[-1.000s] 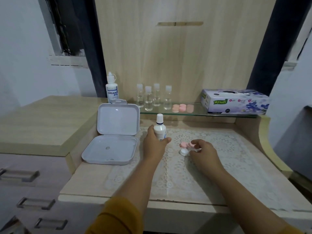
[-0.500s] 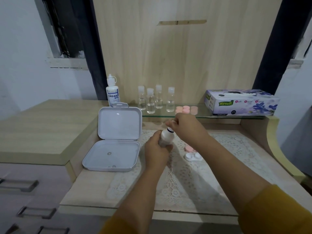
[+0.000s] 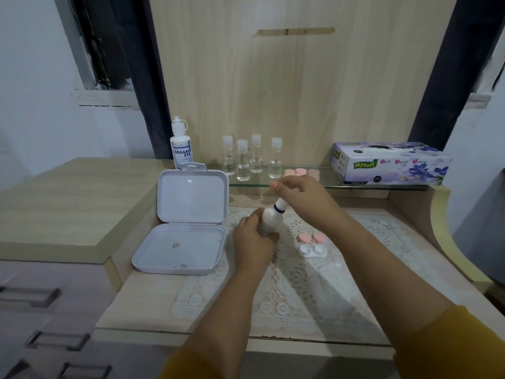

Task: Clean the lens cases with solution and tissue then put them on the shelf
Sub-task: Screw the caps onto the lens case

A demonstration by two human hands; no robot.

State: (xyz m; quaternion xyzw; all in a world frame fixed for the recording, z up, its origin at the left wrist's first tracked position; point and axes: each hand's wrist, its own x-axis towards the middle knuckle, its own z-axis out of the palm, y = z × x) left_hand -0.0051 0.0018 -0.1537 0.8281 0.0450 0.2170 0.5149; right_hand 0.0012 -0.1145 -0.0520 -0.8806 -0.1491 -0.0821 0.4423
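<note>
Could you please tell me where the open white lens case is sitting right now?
In the head view, the white lens case lies on the lace mat, right of centre, just right of the left hand, with its two pink caps directly behind it.

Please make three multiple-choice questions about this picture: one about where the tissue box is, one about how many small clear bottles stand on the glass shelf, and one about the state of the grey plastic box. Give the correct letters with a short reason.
1. Where is the tissue box?
A. on the right end of the glass shelf
B. inside the grey box
C. on the lace mat

2. How many small clear bottles stand on the shelf?
A. two
B. four
C. six

3. What is the state of the grey plastic box?
A. closed
B. open, lid upright
C. upside down

Answers:
1 A: the box sits at the shelf's right end, beyond the pink caps.
2 B: four white-capped bottles stand between the Dream Eye bottle and the pink caps.
3 B: its lid stands up behind the flat base, left of the left hand, which grips the white bottle.
</note>
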